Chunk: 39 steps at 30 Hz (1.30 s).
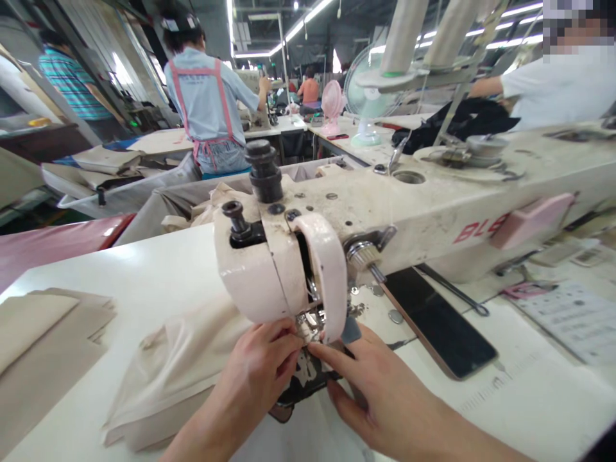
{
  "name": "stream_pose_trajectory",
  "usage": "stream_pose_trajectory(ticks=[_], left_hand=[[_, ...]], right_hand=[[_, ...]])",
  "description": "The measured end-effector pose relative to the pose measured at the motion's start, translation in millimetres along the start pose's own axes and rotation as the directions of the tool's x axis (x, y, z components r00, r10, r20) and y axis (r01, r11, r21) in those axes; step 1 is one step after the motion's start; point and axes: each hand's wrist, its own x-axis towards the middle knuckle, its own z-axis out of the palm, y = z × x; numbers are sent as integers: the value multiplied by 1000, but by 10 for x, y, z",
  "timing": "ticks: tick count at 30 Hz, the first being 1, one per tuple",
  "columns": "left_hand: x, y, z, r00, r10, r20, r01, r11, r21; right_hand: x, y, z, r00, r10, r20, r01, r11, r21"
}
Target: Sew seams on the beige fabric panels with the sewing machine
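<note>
On our left, the beige fabric piece (173, 372) lies bunched on the white table (144, 276), its long axis running leftward away from the sewing machine head (269, 256), and our left hand (262, 372) rests on its near edge with fingers curled, thumb and forefinger pinching toward the needle area. The presser foot (310, 321) sits just beyond both sets of fingertips, between them. Our right hand (380, 391) lies flat beside it, forefinger stretched to the foot, about as near as the left; a dark phone (437, 327) lies well right.
</note>
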Motion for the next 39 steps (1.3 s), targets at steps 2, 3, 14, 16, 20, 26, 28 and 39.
stream_pose_trajectory(ticks=[2, 3, 14, 16, 20, 26, 28, 39], left_hand=[[-7, 20, -9, 1000, 19, -23, -19, 1000, 19], [-14, 28, -9, 999, 23, -39, -22, 999, 26], [-17, -34, 52, 990, -36, -139, 40, 999, 29], [-11, -31, 54, 988, -29, -151, 35, 999, 35], [-5, -12, 44, 990, -25, -140, 29, 999, 27], [1, -10, 36, 991, -27, -130, 32, 999, 36], [1, -14, 38, 990, -22, -137, 28, 999, 37], [-12, 15, 69, 987, -99, -129, 103, 994, 27]], right_hand=[[8, -7, -2, 1000, -6, -13, 6, 1000, 1], [15, -12, -6, 1000, -6, -8, 6, 1000, -9], [100, 10, -29, 999, 5, 43, -1, 995, -95], [80, 26, -16, 999, -7, 49, 12, 995, -102], [33, 77, -9, 1000, -21, -3, 21, 998, -60], [32, 129, 8, 1000, -8, -19, 7, 997, -73], [52, 111, 9, 1000, -15, 4, 15, 995, -99], [162, 73, -82, 995, -43, 87, 56, 987, -151]])
